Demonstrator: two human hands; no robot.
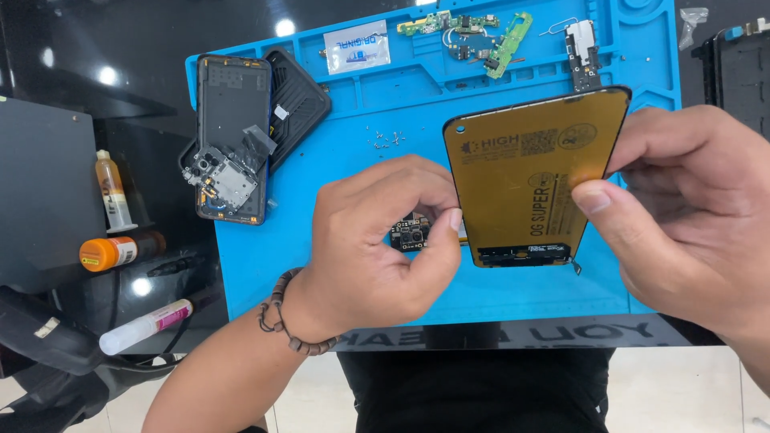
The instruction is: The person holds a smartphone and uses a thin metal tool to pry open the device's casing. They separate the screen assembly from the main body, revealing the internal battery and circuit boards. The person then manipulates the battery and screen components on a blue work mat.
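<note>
Spread over a dark glossy bench, a blue repair mat (337, 265) carries the work. At its centre a phone screen panel (525, 172), gold backing up, is held tilted above the mat, pinched at its right edge by the right hand (682, 208) and at its lower left edge by the curled left hand (377, 240). A small black camera module (411, 232) is seen just under the left fingers. Farther left lies an opened phone body (231, 136); green circuit boards (501, 36) lie at the far edge, tiny screws (387, 138) between.
</note>
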